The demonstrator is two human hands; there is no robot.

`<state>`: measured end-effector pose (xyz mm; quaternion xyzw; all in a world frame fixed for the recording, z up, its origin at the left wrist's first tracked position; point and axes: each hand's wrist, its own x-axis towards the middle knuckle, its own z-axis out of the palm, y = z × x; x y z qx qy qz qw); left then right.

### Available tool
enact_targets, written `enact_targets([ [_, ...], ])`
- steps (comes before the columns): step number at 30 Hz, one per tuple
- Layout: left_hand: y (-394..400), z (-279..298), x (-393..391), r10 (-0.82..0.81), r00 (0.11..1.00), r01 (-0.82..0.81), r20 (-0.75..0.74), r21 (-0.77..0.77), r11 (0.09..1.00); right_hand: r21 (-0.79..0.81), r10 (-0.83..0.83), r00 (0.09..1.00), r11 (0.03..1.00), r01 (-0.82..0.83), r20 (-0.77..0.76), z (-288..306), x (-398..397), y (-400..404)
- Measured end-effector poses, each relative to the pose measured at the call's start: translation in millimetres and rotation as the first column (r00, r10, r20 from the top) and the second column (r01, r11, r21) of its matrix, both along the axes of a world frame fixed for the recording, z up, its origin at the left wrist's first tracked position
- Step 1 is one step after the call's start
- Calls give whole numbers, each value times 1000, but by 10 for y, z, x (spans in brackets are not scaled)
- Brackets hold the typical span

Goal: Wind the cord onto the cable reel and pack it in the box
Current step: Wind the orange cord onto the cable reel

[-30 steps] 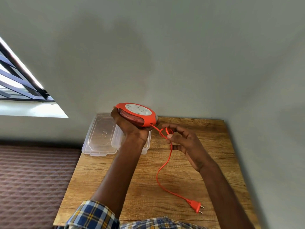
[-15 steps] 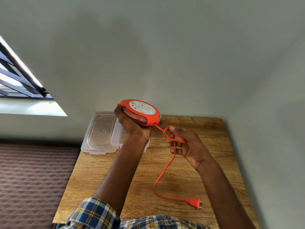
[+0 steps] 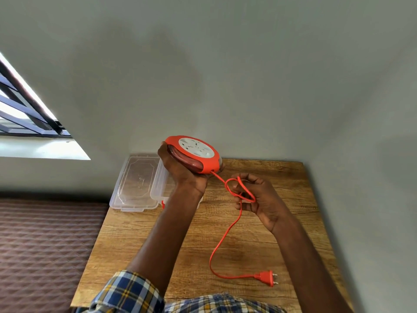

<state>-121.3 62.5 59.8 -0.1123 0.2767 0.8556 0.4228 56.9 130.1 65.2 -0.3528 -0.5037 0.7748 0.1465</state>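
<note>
Plug point(image 3: 264, 277): on the table point(image 3: 140, 242), nearest the person.
Cord point(image 3: 222, 240): runs from plug up to right hand point(image 3: 259, 199), which pinches a loop.
Cable reel point(image 3: 195, 154): gripped aloft in left hand point(image 3: 180, 172), just left of the loop.
Box point(image 3: 158, 186): open, behind reel.

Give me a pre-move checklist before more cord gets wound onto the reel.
1. Left hand grips the cable reel, lifted off the table: ok.
2. Right hand holds the cord: ok.
3. Cord free of tangles: not ok, a loop sits in the right hand's fingers.
4. Plug lies loose on the wooden table, nothing on it: ok.
5. Clear plastic box open, lid beside it: ok.
6. Winding inside the reel neat: cannot tell.
</note>
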Motion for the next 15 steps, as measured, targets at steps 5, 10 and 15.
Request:
enact_targets([
  [5,-9,47,30,-7,1000,7,21,-4,1000,9,11,995,1000,-10,-102,-98,-32,17],
  [10,-52,147,-1,31,999,-31,27,7,999,-125,116,894,974,-186,-432,-108,109,91],
  [15,-91,136,-16,34,999,-34,41,1,999,49,233,868,971,-236,-439,-67,146,82],
])
